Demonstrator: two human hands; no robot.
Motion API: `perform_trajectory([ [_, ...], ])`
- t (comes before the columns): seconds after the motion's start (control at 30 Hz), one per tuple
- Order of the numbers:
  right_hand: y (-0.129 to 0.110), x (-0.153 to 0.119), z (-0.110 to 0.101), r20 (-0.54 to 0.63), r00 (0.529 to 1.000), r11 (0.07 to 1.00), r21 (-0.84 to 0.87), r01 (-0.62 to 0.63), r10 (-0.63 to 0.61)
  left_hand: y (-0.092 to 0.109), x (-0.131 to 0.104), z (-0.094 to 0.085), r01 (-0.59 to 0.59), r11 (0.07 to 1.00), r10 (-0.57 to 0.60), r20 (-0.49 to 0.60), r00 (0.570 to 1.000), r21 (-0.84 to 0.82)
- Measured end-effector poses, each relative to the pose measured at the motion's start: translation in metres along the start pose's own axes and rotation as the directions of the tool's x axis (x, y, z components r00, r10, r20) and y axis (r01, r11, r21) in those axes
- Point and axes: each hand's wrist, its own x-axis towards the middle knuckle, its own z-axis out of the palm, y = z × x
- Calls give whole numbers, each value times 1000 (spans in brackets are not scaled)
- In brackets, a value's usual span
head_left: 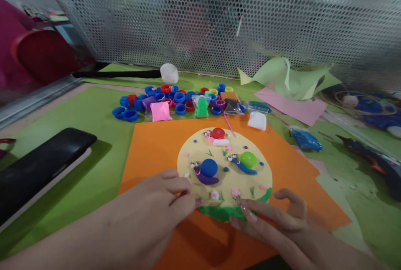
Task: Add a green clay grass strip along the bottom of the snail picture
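Observation:
A round cream-coloured disc (225, 144) carries clay snails with bottle-cap shells: a purple snail (206, 178) with a blue cap, a blue snail (247, 169) with a green cap and a pink one (221, 141) with a red cap. Small clay flowers, grass blades and dots surround them. Green clay (219, 212) runs along the near edge. At the disc's lower left, my left hand (169, 203) is closed, fingers curled, one fingertip touching the edge by the green clay; anything pinched is hidden. My right hand (275, 220) has its fingers apart, two fingertips on the green clay below a pink flower (235, 192).
Orange paper (147, 149) lies under the disc. Behind it are several bottle caps (130, 115) and bagged clay, including pink clay (160, 111) and green clay (202, 107). A black phone-like object (46, 165) lies left, a glue gun (376, 161) right. A perforated metal panel (203, 19) stands behind.

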Motion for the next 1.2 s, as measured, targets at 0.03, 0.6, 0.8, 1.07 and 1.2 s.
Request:
perform_trajectory([
  [0.03, 2, -1, -1, -7, 1000, 1000, 31, -7, 7, -1, 0, 0, 2, 1000, -2, -6, 1000, -5],
  [0.6, 7, 3, 8, -46, 998, 999, -2, 52, -52, 0, 0, -1, 14, 1000, -14, 12, 1000, -21],
  [0.8, -1, 9, 5, -38, 999, 1000, -13, 18, -18, -1, 0, 0, 12, 998, -11, 12, 1000, -67],
  [1.07, -6, 4, -3, -77, 997, 999, -33, -33, 30, 0, 1, -4, 34, 999, -32, 76, 997, -24],
  [1.2, -1, 5, -5, -77, 997, 999, 29, 29, -27, -3, -1, 2, 18, 1000, -18, 33, 999, -2],
])
